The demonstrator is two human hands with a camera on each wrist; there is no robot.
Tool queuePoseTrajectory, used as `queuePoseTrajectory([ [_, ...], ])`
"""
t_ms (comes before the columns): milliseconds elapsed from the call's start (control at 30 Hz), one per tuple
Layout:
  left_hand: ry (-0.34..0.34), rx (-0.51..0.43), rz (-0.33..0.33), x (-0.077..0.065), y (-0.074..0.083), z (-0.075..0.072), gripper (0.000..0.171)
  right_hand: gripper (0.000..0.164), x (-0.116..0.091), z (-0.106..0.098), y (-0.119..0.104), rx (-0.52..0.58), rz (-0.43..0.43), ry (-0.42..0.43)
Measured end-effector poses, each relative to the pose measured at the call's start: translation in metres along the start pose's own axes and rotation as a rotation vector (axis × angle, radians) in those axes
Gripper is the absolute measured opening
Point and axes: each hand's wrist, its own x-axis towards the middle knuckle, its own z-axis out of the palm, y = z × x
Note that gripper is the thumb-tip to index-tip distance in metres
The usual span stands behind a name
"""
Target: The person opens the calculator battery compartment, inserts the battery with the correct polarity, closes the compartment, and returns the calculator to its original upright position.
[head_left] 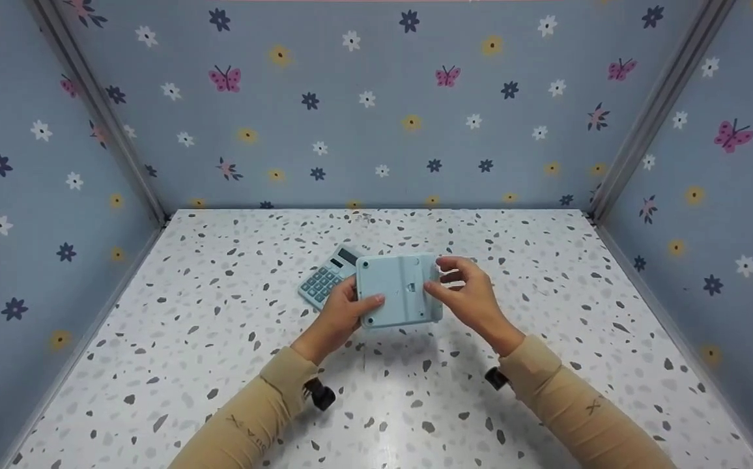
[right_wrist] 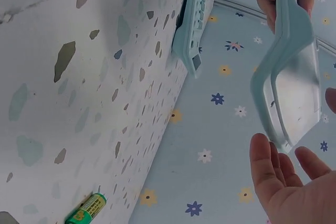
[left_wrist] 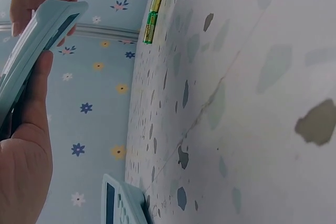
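Observation:
My left hand (head_left: 340,309) grips a light blue calculator (head_left: 389,286) by its left side, thumb on its back, which faces up and shows small round feet and a latch mark. At the calculator's right edge is my right hand (head_left: 471,296), fingers apart and bent loosely round the edge; in the right wrist view its fingertips (right_wrist: 260,148) are close to the casing, and contact is hard to tell. A second light blue calculator (head_left: 326,279) lies keys up on the table, partly hidden behind the held one.
Two green batteries (left_wrist: 153,17) lie end to end on the speckled white table (head_left: 220,391); the right wrist view shows a green battery (right_wrist: 86,211) too. Patterned blue panels (head_left: 363,130) stand at the back and both sides.

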Motion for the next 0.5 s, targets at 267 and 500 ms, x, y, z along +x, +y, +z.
queuePoseTrajectory([
  [267, 0.002, 0.003, 0.028, -0.002, -0.003, 0.002, 0.061, 0.044, 0.000, 0.008, -0.003, -0.051, -0.024, 0.026],
  [500, -0.001, 0.027, 0.037, -0.001, -0.004, 0.003, 0.064, 0.044, -0.003, 0.014, -0.007, -0.100, -0.010, 0.045],
])
